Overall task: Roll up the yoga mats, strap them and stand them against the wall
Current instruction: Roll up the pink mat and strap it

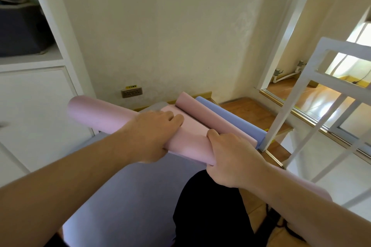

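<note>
Pink mat [96,116], rolled thick and smooth, is held level. The left hand [152,132] has its fingers wrapped over it and the right hand [232,158] clenches round it, above a flat purple mat [124,196].

Two rolled, one flat
Pink roll [96,116] diagonal across centre; blue roll [230,118] behind, centre right; lilac mat [130,196] flat, lower centre.

Daylight floods in through the doorway [297,78] and glares white off the floor [321,104] beyond it. Left of the doorway, the wall [160,36] is softly and evenly lit. The left hand [152,132] and right hand [230,158] on the pink mat [96,114] look sharp. Far left of the doorway, the shelf unit [46,78] smears and its lines bow.
</note>
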{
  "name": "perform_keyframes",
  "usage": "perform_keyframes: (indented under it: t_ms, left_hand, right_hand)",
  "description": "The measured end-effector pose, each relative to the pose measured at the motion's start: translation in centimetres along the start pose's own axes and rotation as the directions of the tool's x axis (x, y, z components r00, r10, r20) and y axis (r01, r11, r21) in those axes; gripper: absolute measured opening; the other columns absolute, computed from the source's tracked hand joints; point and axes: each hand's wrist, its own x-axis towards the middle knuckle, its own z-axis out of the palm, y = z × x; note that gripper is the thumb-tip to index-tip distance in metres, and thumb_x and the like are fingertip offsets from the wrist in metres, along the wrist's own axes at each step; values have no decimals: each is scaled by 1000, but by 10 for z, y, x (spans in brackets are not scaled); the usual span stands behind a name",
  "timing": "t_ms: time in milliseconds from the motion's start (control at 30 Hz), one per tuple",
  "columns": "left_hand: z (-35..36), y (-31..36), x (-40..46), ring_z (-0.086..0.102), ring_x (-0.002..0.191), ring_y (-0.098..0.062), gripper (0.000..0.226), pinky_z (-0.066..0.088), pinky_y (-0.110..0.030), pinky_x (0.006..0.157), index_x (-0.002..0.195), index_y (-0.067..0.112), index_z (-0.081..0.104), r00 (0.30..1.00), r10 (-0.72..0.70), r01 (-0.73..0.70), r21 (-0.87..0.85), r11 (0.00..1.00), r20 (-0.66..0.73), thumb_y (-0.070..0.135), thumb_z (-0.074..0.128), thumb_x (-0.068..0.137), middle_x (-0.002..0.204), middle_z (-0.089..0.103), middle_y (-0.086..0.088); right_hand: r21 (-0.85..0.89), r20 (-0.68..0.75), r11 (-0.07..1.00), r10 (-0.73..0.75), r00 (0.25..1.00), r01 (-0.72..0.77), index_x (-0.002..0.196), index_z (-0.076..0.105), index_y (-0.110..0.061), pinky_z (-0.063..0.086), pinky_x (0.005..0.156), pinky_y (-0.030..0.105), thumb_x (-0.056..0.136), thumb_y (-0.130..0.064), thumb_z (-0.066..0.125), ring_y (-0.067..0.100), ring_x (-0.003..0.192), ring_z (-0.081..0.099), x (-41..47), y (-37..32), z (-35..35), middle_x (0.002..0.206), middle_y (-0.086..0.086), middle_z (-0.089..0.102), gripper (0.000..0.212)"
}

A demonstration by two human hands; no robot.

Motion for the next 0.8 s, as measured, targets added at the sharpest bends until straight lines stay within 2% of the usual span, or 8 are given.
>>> perform_keyframes:
  t_ms: [100, 200, 333, 400, 500, 567, 700, 800]
  left_hand:
    - [-2, 3, 2, 58, 107, -23, 41, 48, -37, 90, 120, 23, 37, 999, 30, -28, 80, 996, -33, 37, 64, 92, 118, 55, 2]
    - [-1, 4, 7, 55, 97, -20, 37, 44, -34, 78, 103, 27, 29, 998, -3, 4, -16, 1000, 58, 29, 64, 90, 105, 52, 5]
    - [-4, 3, 8, 50, 82, -12, 42, 35, -29, 61, 109, 29, 38, 982, -30, 59, -154, 986, 186, 36, 73, 86, 91, 48, 10]
    - [-6, 6, 5, 50, 83, -11, 41, 36, -29, 63, 109, 30, 38, 991, -23, 37, -110, 993, 129, 39, 70, 86, 96, 51, 11]
    - [-1, 11, 6, 55, 98, -18, 39, 42, -32, 78, 113, 27, 38, 997, 32, -29, 59, 998, -63, 41, 65, 88, 112, 54, 7]
    - [0, 11, 11, 57, 102, -21, 37, 46, -35, 84, 112, 26, 36, 995, 29, -19, 101, 995, -95, 37, 63, 90, 115, 56, 4]
    - [2, 10, 18, 49, 85, -17, 38, 42, -34, 69, 104, 29, 33, 998, -46, 47, -29, 998, 44, 34, 66, 86, 96, 48, 10]
    - [-1, 10, 23, 48, 78, -10, 41, 34, -28, 58, 108, 32, 39, 992, -37, 47, -82, 995, 121, 38, 71, 84, 87, 44, 12]
  right_hand:
    - [46, 19, 999, 29, 999, -29, 123, 45, -34, 62, 90, 39, 84, -55, 66, 17, 96, 68, 0, 3, -3, 114, -10, 67, 49]
    - [-52, -19, 998, -26, 999, 25, 130, 45, -31, 61, 93, 41, 87, -62, 69, 18, 105, 69, -5, 0, -6, 122, -9, 65, 58]
    - [-140, -74, 990, -46, 996, 35, 129, 44, -27, 62, 90, 42, 90, -55, 72, 20, 103, 71, -9, -3, -2, 120, -7, 67, 56]
    - [-67, -18, 998, -20, 1000, 19, 126, 45, -29, 62, 90, 39, 88, -48, 73, 18, 99, 70, -5, 2, -2, 116, -7, 68, 51]
    - [58, 80, 998, 19, 997, -24, 125, 49, -33, 60, 92, 34, 83, -45, 76, 16, 98, 68, 2, 11, -8, 114, -12, 65, 51]
    - [72, 90, 997, 18, 996, -24, 125, 49, -34, 60, 92, 35, 83, -45, 75, 17, 101, 68, 4, 13, -8, 114, -12, 64, 51]
    - [-130, -109, 991, -30, 994, 16, 129, 44, -30, 64, 87, 41, 87, -53, 74, 19, 103, 70, -6, 6, -4, 120, -8, 66, 56]
    - [-148, -141, 989, -39, 989, 17, 129, 47, -26, 64, 87, 41, 89, -46, 76, 21, 102, 72, -9, 4, -3, 121, -4, 69, 53]
